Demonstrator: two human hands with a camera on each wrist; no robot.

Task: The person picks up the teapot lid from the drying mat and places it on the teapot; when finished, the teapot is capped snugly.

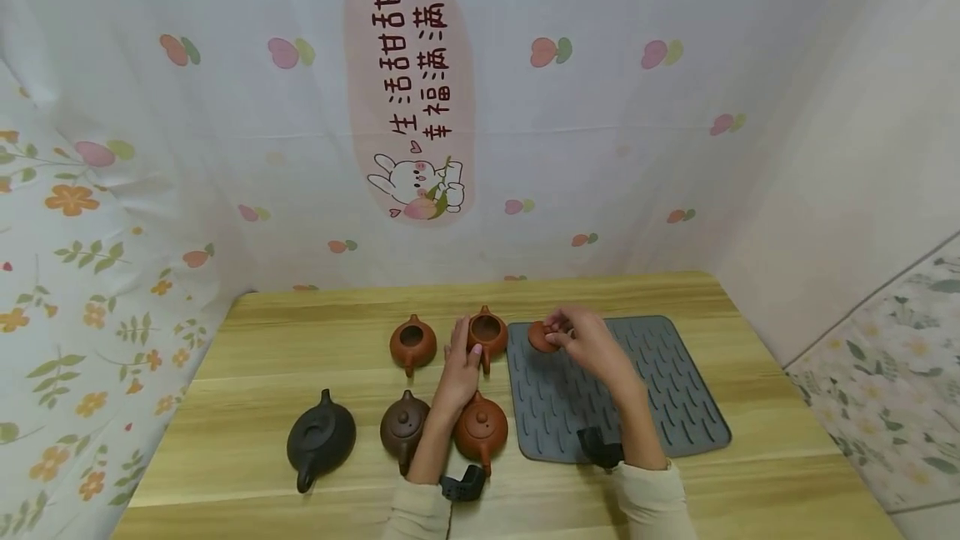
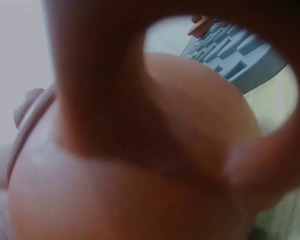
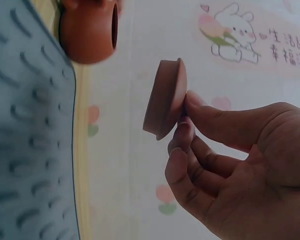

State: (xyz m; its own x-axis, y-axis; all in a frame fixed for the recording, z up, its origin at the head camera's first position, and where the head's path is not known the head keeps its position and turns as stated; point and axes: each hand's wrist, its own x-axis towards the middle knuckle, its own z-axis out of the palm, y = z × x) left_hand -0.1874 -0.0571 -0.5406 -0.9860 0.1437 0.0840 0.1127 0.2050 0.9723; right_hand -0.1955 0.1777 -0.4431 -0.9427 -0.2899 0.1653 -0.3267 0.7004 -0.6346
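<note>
In the head view my right hand (image 1: 588, 344) is raised above the left part of the grey mat. Its thumb and fingertips pinch a reddish-brown teapot lid (image 3: 165, 100) by the knob, and the lid is tilted on edge in the right wrist view. My left hand (image 1: 459, 369) lies along the left side of a lidless orange-brown teapot (image 1: 497, 348), fingers extended, thumb near its handle. Under the left wrist's right side sits a lidded orange-brown teapot (image 1: 482, 432); its body (image 2: 140, 195) and blurred handle fill most of the left wrist view.
Another lidless teapot (image 1: 423, 350) stands left of my left hand. A lidded dark brown teapot (image 1: 397, 419) is beside my left forearm, and a black teapot (image 1: 333, 440) lies farther left. The grey ridged mat (image 1: 675, 390) covers the table's right side. A patterned curtain (image 1: 600, 148) hangs behind.
</note>
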